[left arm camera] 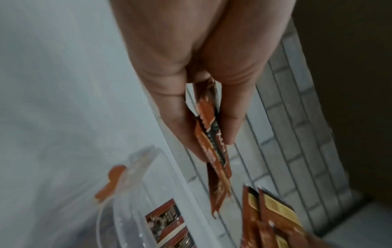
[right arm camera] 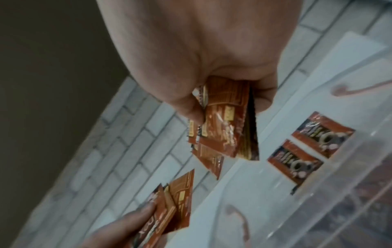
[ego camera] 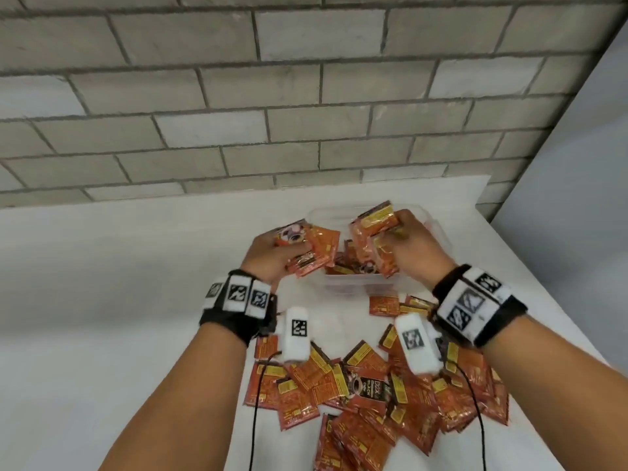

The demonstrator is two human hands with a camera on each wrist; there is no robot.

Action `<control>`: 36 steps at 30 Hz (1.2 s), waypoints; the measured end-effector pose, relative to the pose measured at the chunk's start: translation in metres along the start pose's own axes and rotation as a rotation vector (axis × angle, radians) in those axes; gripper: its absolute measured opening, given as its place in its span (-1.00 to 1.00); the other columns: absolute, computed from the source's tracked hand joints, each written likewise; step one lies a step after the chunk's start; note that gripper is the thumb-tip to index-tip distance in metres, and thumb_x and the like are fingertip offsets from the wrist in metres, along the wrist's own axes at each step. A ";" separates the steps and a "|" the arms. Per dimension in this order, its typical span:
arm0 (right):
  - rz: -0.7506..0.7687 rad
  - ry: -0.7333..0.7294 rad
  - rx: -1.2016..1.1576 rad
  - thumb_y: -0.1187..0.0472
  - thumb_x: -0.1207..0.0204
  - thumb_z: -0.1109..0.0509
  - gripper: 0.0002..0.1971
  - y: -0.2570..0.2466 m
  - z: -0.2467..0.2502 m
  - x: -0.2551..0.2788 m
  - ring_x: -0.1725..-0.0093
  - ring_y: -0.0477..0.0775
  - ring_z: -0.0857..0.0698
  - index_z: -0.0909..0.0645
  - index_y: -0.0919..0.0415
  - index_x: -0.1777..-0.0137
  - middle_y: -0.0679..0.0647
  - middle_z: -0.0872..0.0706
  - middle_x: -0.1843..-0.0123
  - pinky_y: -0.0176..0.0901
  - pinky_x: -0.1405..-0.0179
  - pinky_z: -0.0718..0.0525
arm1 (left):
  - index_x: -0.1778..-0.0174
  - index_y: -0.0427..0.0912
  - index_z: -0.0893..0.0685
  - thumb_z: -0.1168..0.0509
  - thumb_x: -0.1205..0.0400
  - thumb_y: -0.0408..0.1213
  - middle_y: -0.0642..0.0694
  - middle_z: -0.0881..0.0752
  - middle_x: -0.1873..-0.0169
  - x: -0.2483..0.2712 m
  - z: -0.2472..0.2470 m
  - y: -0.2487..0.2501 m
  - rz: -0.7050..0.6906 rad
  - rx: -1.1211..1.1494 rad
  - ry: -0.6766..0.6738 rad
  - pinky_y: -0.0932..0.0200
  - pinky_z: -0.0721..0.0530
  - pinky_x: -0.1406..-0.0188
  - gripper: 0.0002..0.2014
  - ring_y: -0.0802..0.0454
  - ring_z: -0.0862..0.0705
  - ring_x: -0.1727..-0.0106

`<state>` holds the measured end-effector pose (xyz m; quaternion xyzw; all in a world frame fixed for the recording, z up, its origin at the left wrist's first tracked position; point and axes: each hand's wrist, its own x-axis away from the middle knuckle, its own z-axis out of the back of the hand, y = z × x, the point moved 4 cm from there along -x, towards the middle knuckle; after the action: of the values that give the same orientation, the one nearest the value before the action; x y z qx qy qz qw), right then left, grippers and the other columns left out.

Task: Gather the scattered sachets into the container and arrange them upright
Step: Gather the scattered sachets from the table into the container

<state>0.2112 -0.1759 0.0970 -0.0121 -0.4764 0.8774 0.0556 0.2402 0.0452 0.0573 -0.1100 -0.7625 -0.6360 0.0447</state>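
Just now both hands are raised over the clear container (ego camera: 356, 283), each carrying a bunch of sachets. Starting at the left, the left hand (ego camera: 272, 256) has its fingers curled around a small fan of orange sachets (ego camera: 312, 253), held over the container's left rim; the left wrist view shows that bunch pinched edge-on between thumb and fingers (left arm camera: 184, 117), with the lower ends hanging free. Further right, the right hand (ego camera: 407, 246) grips a thicker stack (ego camera: 372, 222) above the middle of the container, and in the right wrist view the stack (right arm camera: 229, 120) looks uneven, one sachet slipping out below the others. Inside the container a few sachets (right arm camera: 307, 151) lie flat on the floor, not yet upright. Nearer the person, a large heap of scattered sachets (ego camera: 373, 396) covers the white table (ego camera: 102, 300), mostly toward the right, so the gathering seems well short of finished. The main risk, as I judge it, is the loose sachet in the right-hand stack dropping out and landing flat or outside the rim, since the grip bears only on the upper part of the bunch. The left bunch sits over the rim, so releasing it there could spill some onto the table. Glossy packets slide on each other, and those lying flat inside may stop new ones from standing.
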 end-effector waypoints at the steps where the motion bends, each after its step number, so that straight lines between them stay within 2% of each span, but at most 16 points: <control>1: -0.068 0.052 0.003 0.21 -0.64 -0.14 -0.77 0.011 0.005 -0.017 0.14 0.09 -0.69 -0.43 0.22 -0.25 0.11 -0.70 -0.02 -0.03 0.18 -0.65 | 0.16 -0.16 -0.76 -0.45 -0.43 -0.59 -0.11 -0.82 0.28 -0.011 -0.011 0.003 -0.011 -0.108 0.008 -0.08 -0.75 0.00 -0.76 -0.15 -0.78 0.15; 4: -0.240 0.091 0.040 0.17 -0.64 -0.12 -0.69 0.042 0.002 -0.048 0.16 0.11 -0.64 -0.43 0.30 -0.30 0.15 -0.68 -0.01 -0.09 0.19 -0.57 | 0.22 -0.13 -0.73 -0.49 -0.41 -0.45 -0.06 -0.77 0.25 -0.044 -0.041 -0.003 -0.028 -0.573 -0.008 0.16 -0.70 0.10 -0.86 -0.07 -0.73 0.14; 7: -0.280 0.008 0.175 0.24 -0.61 -0.19 -0.70 0.063 -0.009 -0.065 0.15 0.14 -0.64 -0.49 0.34 -0.29 0.20 -0.70 -0.01 -0.14 0.23 -0.55 | -0.24 -0.24 -0.55 -0.43 -0.49 -0.35 -0.12 -0.68 -0.12 -0.065 -0.059 -0.019 0.023 -0.904 0.056 0.23 -0.54 0.12 -0.61 -0.09 -0.66 -0.09; 9: -0.299 -0.055 0.225 0.32 -0.58 -0.27 -0.74 0.069 -0.014 -0.072 0.11 0.15 -0.62 -0.51 0.37 -0.23 0.22 -0.65 0.01 -0.16 0.25 -0.54 | -0.38 -0.23 -0.43 -0.41 -0.54 -0.32 -0.18 -0.62 -0.22 -0.069 -0.066 -0.028 0.077 -0.967 0.083 0.25 -0.49 0.12 -0.50 -0.08 -0.60 -0.06; 11: -0.311 -0.111 0.285 0.29 -0.56 -0.33 -0.94 0.073 -0.019 -0.080 0.16 0.10 -0.56 -0.50 0.25 0.08 0.13 -0.56 0.15 -0.22 0.38 -0.46 | -0.36 -0.24 -0.41 -0.43 -0.54 -0.29 -0.21 -0.61 -0.23 -0.073 -0.071 -0.036 0.132 -1.004 0.074 0.25 -0.48 0.14 -0.49 -0.05 -0.54 0.04; 13: -0.315 -0.162 0.345 0.21 -0.54 -0.39 -0.75 0.078 -0.024 -0.085 0.17 0.09 -0.53 -0.37 0.17 0.28 0.05 -0.48 0.28 -0.26 0.47 -0.37 | -0.35 -0.26 -0.41 -0.44 -0.53 -0.29 -0.23 -0.60 -0.26 -0.077 -0.075 -0.039 0.157 -1.034 0.072 0.22 -0.51 0.10 -0.48 -0.08 -0.57 -0.02; 15: -0.304 -0.220 0.414 0.14 -0.53 -0.41 -0.81 0.082 -0.030 -0.089 0.14 0.12 -0.59 -0.52 0.26 0.16 0.10 -0.58 0.20 -0.25 0.48 -0.40 | -0.49 -0.25 -0.30 -0.46 -0.53 -0.28 -0.24 -0.54 -0.35 -0.080 -0.076 -0.040 0.179 -1.015 0.050 0.18 -0.53 -0.06 -0.34 -0.15 -0.59 -0.24; 19: -0.299 -0.213 0.476 0.01 -0.55 -0.37 -0.64 0.086 -0.031 -0.087 0.20 0.08 -0.67 -0.62 0.35 -0.10 0.16 -0.70 0.05 -0.25 0.48 -0.42 | -0.68 -0.19 0.06 -0.48 -0.51 -0.12 -0.23 -0.31 -0.58 -0.070 -0.075 -0.032 0.140 -0.954 -0.029 0.07 -0.43 -0.43 -0.01 -0.18 -0.36 -0.54; 22: -0.275 -0.149 0.478 -0.03 -0.59 -0.31 -0.59 0.077 -0.021 -0.077 -0.13 0.21 -0.68 -0.56 0.31 -0.23 0.22 -0.67 -0.13 -0.21 0.16 -0.58 | -0.58 -0.07 -0.28 -0.39 -0.57 -0.02 -0.19 -0.53 -0.42 -0.047 -0.064 -0.013 0.005 -0.876 -0.065 0.02 -0.61 -0.24 -0.31 -0.14 -0.57 -0.34; 24: -0.209 -0.085 0.423 0.05 -0.61 -0.28 -0.58 0.067 -0.012 -0.065 -0.29 0.20 -0.60 -0.50 0.28 -0.37 0.21 -0.61 -0.33 -0.14 -0.13 -0.53 | -0.27 -0.01 -0.56 -0.36 -0.60 -0.05 -0.15 -0.72 -0.12 -0.028 -0.043 -0.002 -0.053 -0.811 -0.072 0.05 -0.70 0.03 -0.66 -0.09 -0.72 -0.02; 26: -0.094 0.003 0.367 0.10 -0.59 -0.29 -0.67 0.052 -0.007 -0.046 -0.28 0.15 -0.59 -0.53 0.16 -0.32 0.14 -0.60 -0.34 -0.09 -0.24 -0.54 | 0.07 0.02 -0.63 -0.36 -0.60 -0.11 -0.11 -0.74 0.12 -0.011 -0.008 0.000 -0.041 -0.825 0.003 0.14 -0.63 0.20 -0.93 -0.12 -0.73 0.12; 27: -0.030 0.032 0.338 0.13 -0.57 -0.31 -0.76 0.045 -0.009 -0.032 -0.18 0.09 -0.62 -0.57 0.13 -0.21 0.10 -0.63 -0.25 -0.10 -0.17 -0.57 | 0.15 0.01 -0.63 -0.36 -0.60 -0.13 -0.09 -0.72 0.17 -0.002 0.013 -0.004 -0.017 -0.870 0.077 0.14 -0.61 0.17 -0.94 -0.16 -0.73 0.08; 29: 0.073 -0.021 0.291 0.19 -0.55 -0.33 -0.89 0.034 -0.022 -0.002 0.13 -0.06 -0.60 -0.60 0.17 -0.03 -0.03 -0.64 0.07 -0.30 0.15 -0.54 | 0.08 -0.08 -0.67 -0.35 -0.60 -0.12 -0.10 -0.73 0.08 0.016 0.054 -0.022 0.076 -0.991 0.227 0.13 -0.57 0.02 -0.88 -0.18 -0.70 -0.06; 32: 0.061 -0.328 0.354 0.12 -0.55 -0.38 -0.88 0.037 -0.061 0.046 0.34 -0.12 -0.50 -0.59 0.16 0.03 -0.12 -0.51 0.33 -0.31 0.39 -0.41 | -0.19 -0.19 -0.65 -0.39 -0.56 0.00 -0.19 -0.67 -0.21 0.042 0.087 -0.061 0.308 -1.069 0.251 0.05 -0.65 -0.15 -0.61 -0.19 -0.65 -0.18; 34: 0.028 -0.463 0.466 0.00 -0.55 -0.38 -0.77 0.049 -0.089 0.065 0.26 -0.11 -0.54 -0.60 0.14 -0.05 -0.08 -0.59 0.23 -0.28 0.39 -0.38 | -0.27 -0.21 -0.59 -0.40 -0.53 0.09 -0.19 -0.63 -0.25 0.057 0.088 -0.082 0.422 -1.093 0.183 -0.04 -0.67 -0.17 -0.48 -0.18 -0.63 -0.19; 36: 0.025 -0.513 0.538 -0.10 -0.55 -0.35 -0.63 0.058 -0.113 0.074 0.04 -0.02 -0.57 -0.58 0.16 -0.17 0.04 -0.65 -0.03 -0.20 0.22 -0.46 | -0.26 -0.18 -0.58 -0.40 -0.52 0.11 -0.16 -0.63 -0.21 0.067 0.082 -0.092 0.452 -1.115 0.139 0.00 -0.68 -0.13 -0.47 -0.12 -0.64 -0.11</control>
<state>0.1415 -0.1053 -0.0106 0.2173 -0.2269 0.9464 -0.0752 0.1599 0.1178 -0.0327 -0.2344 -0.2671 -0.9202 0.1639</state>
